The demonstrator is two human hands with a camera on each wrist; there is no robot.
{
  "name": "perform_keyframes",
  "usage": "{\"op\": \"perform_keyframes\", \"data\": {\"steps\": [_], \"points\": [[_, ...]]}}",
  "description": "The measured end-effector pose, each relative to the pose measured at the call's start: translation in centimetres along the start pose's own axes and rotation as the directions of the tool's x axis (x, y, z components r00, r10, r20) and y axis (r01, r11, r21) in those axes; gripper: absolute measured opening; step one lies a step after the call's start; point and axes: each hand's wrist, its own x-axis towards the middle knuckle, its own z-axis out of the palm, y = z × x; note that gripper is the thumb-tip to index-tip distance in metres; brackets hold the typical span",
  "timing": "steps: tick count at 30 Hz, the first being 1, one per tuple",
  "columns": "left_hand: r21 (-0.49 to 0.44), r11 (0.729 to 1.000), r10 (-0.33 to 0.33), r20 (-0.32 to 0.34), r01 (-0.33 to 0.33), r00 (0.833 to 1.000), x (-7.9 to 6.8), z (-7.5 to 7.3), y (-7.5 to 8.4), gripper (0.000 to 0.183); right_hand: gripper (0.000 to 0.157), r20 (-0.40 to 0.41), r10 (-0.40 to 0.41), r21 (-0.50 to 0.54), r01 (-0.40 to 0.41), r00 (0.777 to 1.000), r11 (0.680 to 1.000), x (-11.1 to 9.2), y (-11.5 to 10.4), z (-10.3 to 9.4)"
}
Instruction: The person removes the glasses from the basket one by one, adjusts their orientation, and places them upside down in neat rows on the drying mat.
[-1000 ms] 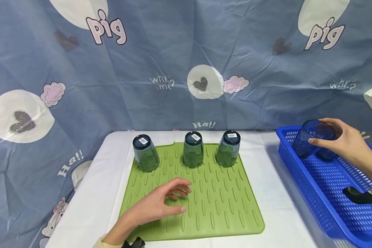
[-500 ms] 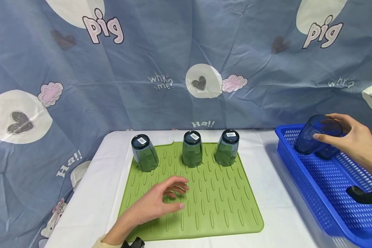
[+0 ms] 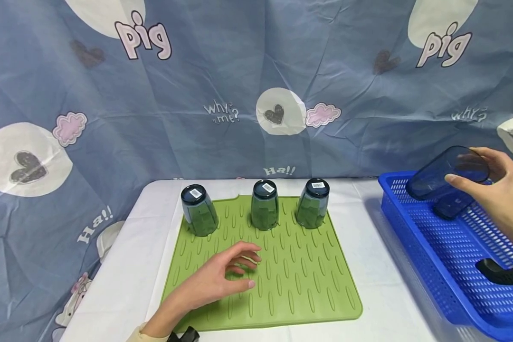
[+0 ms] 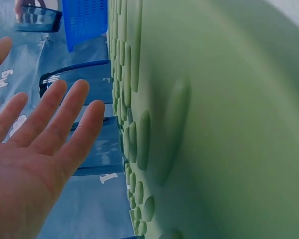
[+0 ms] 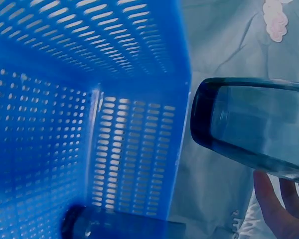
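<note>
My right hand (image 3: 500,180) grips a clear blue glass tumbler (image 3: 433,175) near its rim. The tumbler is tilted, its thick base lower and to the left, over the far end of the blue basket (image 3: 414,254). Inside that basket lies a second tumbler (image 3: 449,206), partly hidden behind the first. Over the green mat (image 3: 308,285) my left hand (image 3: 218,275) hovers with loosely bent fingers and holds nothing. Three tumblers stand upside down along the mat's far edge: a left one (image 3: 201,213), a middle one (image 3: 265,209) and a right one (image 3: 313,206).
White cloth (image 3: 380,275) covers the table between mat and basket. Behind it hangs a blue printed curtain (image 3: 222,147). The basket's perforated wall (image 5: 134,139) rises beside the held tumbler in the right wrist view.
My right hand has moved right and up with the tumbler, which now leans further over. More of the second tumbler shows. My left hand has barely moved.
</note>
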Motion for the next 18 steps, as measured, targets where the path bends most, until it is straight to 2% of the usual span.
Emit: {"op": "perform_keyframes", "data": {"steps": [4,6,8,9,11,13,14,18], "points": [[0.004,1.000,-0.001,0.001,0.001,1.000,0.0,0.0,0.0,0.055,0.064,-0.043,-0.045,0.171,0.052,0.998,0.984,0.1,-0.6,-0.1],[0.000,1.000,-0.001,0.003,0.001,1.000,0.0,0.0,0.0,0.055,0.060,-0.055,-0.059,0.302,0.073,0.997,0.951,0.1,-0.9,-0.1],[-0.005,1.000,0.000,0.004,0.000,1.000,0.0,0.0,0.0,0.054,0.057,-0.055,-0.072,0.483,0.089,0.996,0.871,0.0,-1.3,-0.1],[-0.008,1.000,0.002,0.005,-0.001,1.000,0.0,0.0,0.0,0.054,0.055,-0.054,-0.076,0.568,0.093,0.996,0.818,0.0,-1.4,0.0],[-0.009,1.000,0.005,0.004,-0.005,1.000,0.1,0.0,0.0,0.053,0.052,-0.050,-0.085,0.722,0.094,0.995,0.685,-0.2,-1.8,0.1],[-0.009,1.000,0.008,0.003,-0.008,1.000,0.1,0.0,0.0,0.053,0.050,-0.040,-0.097,0.805,0.089,0.995,0.586,-0.4,-2.2,0.2],[-0.009,1.000,0.009,0.003,-0.009,1.000,0.1,0.0,0.0,0.053,0.050,-0.035,-0.101,0.827,0.086,0.994,0.556,-0.5,-2.4,0.2],[-0.011,1.000,0.007,0.004,-0.007,1.000,0.0,0.1,0.1,0.052,0.049,-0.017,-0.114,0.872,0.071,0.993,0.485,-0.9,-3.2,0.2]]}}
